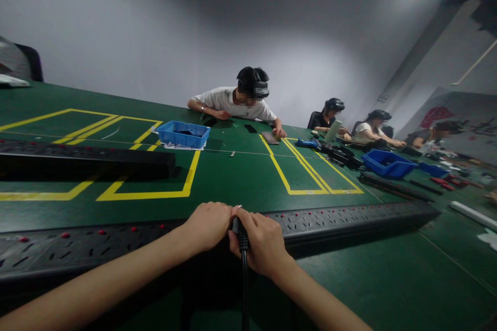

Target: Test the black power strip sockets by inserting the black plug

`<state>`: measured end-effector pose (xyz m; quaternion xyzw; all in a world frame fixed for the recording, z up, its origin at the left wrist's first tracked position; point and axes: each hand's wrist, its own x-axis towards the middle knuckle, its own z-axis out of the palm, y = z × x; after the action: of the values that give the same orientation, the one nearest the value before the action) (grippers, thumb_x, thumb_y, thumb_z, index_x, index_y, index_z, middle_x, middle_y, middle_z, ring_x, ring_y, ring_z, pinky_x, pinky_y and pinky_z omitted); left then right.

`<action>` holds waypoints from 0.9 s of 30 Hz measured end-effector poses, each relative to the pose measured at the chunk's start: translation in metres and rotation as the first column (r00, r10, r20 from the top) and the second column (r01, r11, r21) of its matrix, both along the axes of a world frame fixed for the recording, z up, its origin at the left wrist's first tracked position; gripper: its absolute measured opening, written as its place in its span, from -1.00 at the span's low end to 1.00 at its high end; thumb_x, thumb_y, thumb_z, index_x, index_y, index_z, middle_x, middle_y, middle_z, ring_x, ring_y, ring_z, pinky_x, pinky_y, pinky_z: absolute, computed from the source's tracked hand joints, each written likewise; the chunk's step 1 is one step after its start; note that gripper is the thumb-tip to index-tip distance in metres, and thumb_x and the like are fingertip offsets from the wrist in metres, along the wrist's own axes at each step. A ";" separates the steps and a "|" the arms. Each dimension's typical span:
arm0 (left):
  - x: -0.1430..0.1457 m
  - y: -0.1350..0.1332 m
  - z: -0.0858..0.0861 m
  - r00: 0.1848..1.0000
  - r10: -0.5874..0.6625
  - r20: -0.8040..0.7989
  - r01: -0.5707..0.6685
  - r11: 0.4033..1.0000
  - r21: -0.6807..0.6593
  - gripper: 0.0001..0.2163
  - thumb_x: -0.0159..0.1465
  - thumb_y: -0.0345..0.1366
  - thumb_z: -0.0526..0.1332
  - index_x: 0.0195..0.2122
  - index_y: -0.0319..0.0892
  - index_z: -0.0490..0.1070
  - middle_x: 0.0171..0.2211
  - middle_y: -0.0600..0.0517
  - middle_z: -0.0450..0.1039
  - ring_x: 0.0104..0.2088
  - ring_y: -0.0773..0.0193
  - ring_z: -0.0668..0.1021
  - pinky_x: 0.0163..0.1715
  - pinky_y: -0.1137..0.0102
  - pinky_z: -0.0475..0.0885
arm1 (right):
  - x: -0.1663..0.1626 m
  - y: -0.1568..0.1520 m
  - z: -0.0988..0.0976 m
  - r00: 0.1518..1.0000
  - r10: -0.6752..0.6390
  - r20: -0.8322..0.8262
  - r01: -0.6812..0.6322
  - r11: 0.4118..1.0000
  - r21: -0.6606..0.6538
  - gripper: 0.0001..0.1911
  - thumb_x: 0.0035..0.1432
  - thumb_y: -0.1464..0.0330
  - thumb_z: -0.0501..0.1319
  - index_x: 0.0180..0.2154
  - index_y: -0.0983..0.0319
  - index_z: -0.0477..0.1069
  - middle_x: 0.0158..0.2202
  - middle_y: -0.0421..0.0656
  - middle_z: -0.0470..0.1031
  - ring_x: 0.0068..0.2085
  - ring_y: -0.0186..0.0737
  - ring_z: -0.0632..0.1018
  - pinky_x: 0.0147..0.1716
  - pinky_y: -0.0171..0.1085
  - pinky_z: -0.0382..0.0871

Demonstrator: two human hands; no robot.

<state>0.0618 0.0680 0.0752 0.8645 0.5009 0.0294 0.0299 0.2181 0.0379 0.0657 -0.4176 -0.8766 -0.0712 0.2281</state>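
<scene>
Meeting at the middle of the near edge, both hands work on a long black power strip (349,217) with red switches, which runs across the green bench (388,279) from left to right. The right hand (261,242) has its fingers (267,227) curled and pressed together around a black plug (237,226), whose thick black cable (244,279) drops straight down toward the camera between the two wrists. The left hand (207,226) lies against the plug from the other side, resting on the strip; its fingers are hidden behind the knuckles, so I cannot tell whether they pinch anything. Beyond the strip, bare green surface marked with yellow tape lines (287,181) lies open. Farther left sits a second black power strip (85,163), well apart, and behind it a blue plastic tray (182,134). A person in a white shirt (233,103) leans on the far edge.
</scene>
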 end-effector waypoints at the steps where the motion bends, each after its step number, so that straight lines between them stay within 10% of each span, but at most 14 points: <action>1: 0.000 0.000 0.000 1.000 0.003 0.002 -0.003 1.000 0.000 -0.73 0.22 -0.36 -0.09 -0.20 -0.20 0.37 -0.34 -0.14 0.49 -0.31 0.05 0.53 -0.32 0.18 0.38 | 0.000 0.000 0.000 1.000 0.002 0.000 -0.002 1.000 0.001 -0.65 0.12 0.29 0.01 -0.04 0.25 0.21 -0.33 -0.09 0.44 -0.30 -0.22 0.46 -0.31 -0.31 0.29; 27: 0.000 0.001 -0.001 0.998 -0.037 -0.041 0.037 0.999 0.007 -0.71 0.23 -0.36 -0.12 -0.27 -0.21 0.39 -0.35 -0.14 0.49 -0.32 0.03 0.54 -0.35 0.18 0.40 | 0.002 0.001 -0.003 1.000 0.022 0.011 -0.021 0.999 -0.025 -0.61 0.11 0.30 0.03 -0.02 0.28 0.18 -0.28 -0.06 0.42 -0.27 -0.21 0.45 -0.27 -0.30 0.29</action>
<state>0.0614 0.0694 0.0740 0.8741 0.4853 0.0129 0.0168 0.2203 0.0391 0.0624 -0.4106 -0.8832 -0.0602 0.2186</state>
